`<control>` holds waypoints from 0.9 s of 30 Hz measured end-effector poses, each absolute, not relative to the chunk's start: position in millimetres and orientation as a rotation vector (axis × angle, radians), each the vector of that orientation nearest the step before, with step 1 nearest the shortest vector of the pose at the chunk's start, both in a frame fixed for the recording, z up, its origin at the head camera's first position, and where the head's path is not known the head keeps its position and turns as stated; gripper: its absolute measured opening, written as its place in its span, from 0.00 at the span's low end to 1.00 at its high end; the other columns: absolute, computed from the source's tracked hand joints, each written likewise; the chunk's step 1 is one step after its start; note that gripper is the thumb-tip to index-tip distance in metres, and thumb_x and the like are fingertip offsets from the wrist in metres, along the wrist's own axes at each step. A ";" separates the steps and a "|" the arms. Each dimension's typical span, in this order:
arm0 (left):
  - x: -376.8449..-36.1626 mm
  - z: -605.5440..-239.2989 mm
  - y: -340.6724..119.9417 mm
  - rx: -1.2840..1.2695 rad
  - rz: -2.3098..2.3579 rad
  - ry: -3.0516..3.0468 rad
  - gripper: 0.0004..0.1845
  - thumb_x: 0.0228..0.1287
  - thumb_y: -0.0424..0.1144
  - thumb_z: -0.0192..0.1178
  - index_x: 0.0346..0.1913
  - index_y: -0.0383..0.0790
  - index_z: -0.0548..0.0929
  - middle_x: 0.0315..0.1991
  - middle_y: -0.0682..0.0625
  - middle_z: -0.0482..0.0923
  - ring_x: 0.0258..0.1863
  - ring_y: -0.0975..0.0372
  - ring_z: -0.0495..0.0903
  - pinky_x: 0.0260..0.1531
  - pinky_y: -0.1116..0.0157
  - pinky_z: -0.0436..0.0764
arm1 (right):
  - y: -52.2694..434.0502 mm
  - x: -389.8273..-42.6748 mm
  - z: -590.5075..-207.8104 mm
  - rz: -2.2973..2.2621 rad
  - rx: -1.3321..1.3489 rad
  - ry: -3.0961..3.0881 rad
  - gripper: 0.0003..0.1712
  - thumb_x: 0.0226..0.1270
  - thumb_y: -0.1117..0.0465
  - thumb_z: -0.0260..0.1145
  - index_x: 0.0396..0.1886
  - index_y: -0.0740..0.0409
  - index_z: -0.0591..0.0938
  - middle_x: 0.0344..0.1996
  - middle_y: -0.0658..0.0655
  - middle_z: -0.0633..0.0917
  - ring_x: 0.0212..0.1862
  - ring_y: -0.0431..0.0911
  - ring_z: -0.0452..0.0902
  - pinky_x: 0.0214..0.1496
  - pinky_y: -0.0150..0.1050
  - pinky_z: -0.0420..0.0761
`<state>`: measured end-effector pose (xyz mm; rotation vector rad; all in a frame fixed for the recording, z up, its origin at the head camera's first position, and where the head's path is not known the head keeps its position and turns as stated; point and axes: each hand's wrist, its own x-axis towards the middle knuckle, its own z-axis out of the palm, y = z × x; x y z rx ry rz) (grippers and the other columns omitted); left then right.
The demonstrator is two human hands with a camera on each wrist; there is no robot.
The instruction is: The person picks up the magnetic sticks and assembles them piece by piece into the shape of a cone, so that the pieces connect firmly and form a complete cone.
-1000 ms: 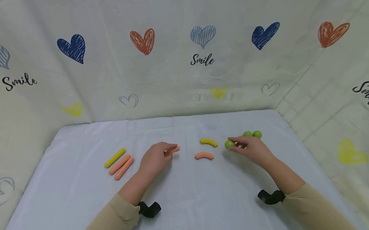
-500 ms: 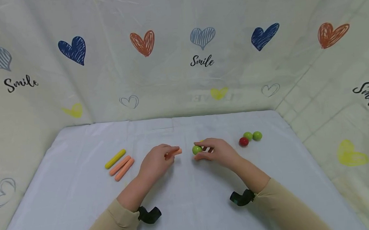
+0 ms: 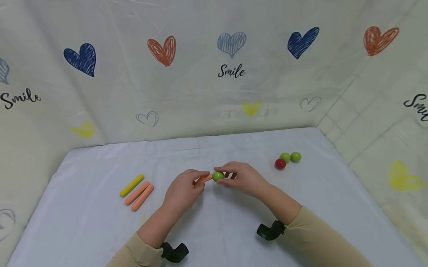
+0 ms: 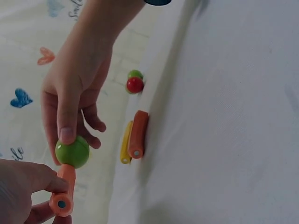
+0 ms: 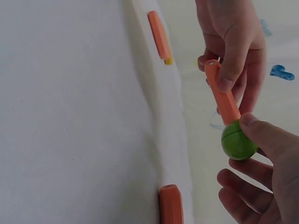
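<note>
The green ball (image 3: 217, 176) now touches the tip of the orange stick (image 3: 205, 178) above the middle of the surface (image 3: 93, 227); a second ago it sat far out at three o'clock, so the two pieces have just met. The right hand (image 3: 242, 178) pinches the smooth, glossy ball in its fingers (image 4: 67, 116); the left hand (image 3: 182, 189) grasps the straight, matte stick. At three o'clock lie a red ball (image 3: 280, 164) and two green balls (image 3: 290, 157); at nine o'clock, three sticks (image 3: 137, 190).
</note>
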<state>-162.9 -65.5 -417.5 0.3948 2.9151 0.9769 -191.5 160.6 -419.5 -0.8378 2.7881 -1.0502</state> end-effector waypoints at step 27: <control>-154.3 -428.1 -75.6 0.203 1.129 2.659 0.17 0.68 0.48 0.64 0.57 0.50 0.82 0.33 0.56 0.82 0.26 0.62 0.77 0.28 0.63 0.76 | 141.0 -187.6 -430.2 -0.901 -0.767 2.790 0.24 0.60 0.51 0.75 0.57 0.47 0.85 0.49 0.43 0.86 0.45 0.42 0.79 0.45 0.36 0.80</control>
